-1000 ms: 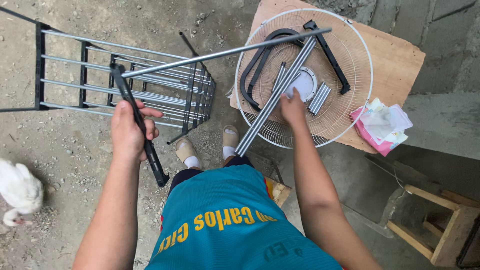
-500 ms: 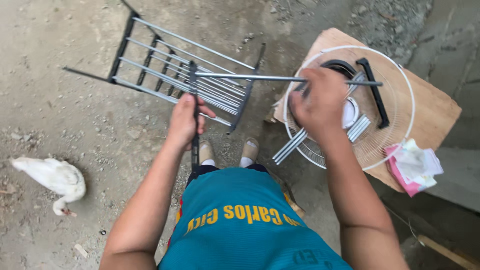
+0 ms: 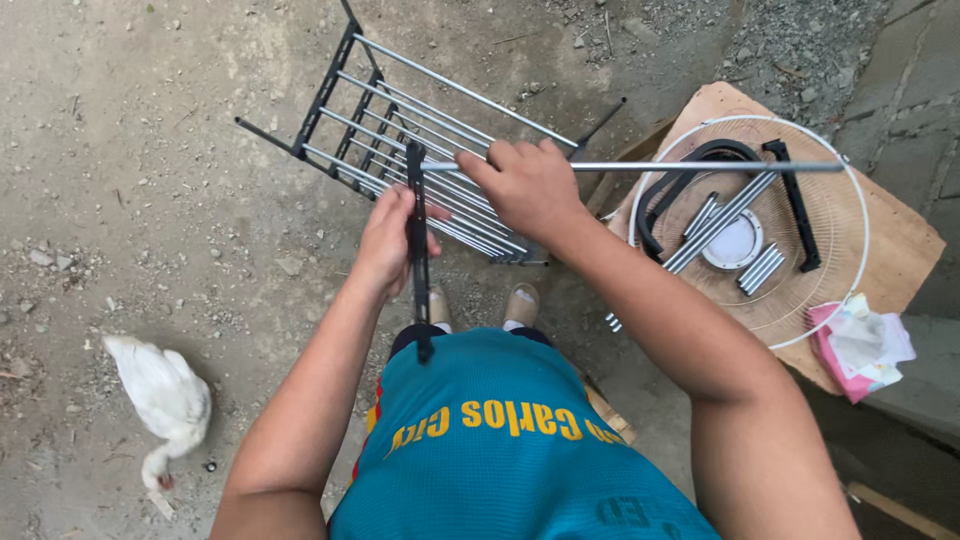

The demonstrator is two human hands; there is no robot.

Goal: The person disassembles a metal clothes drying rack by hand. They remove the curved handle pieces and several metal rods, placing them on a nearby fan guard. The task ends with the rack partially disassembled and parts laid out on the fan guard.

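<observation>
A silver metal rod (image 3: pixel 640 167), grasped in the right hand (image 3: pixel 525 185), meets a black bar (image 3: pixel 417 250) clenched in the left hand (image 3: pixel 390 235); beyond, a white fan guard (image 3: pixel 845 200) on the wooden worktop (image 3: pixel 900 245) holds more rods (image 3: pixel 715 220).

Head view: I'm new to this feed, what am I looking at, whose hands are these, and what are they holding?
There is no machine here. The picture comes from a camera on a person's head, looking down at their own bare arms, teal shirt and feet. The left hand grips a black bar upright. The right hand holds a long silver rod level, its end meeting the bar's top. Behind lies a black rack frame with silver rods on the dirt ground. To the right, a wooden board carries a white wire fan guard with loose parts. A white bird stands at lower left.
</observation>
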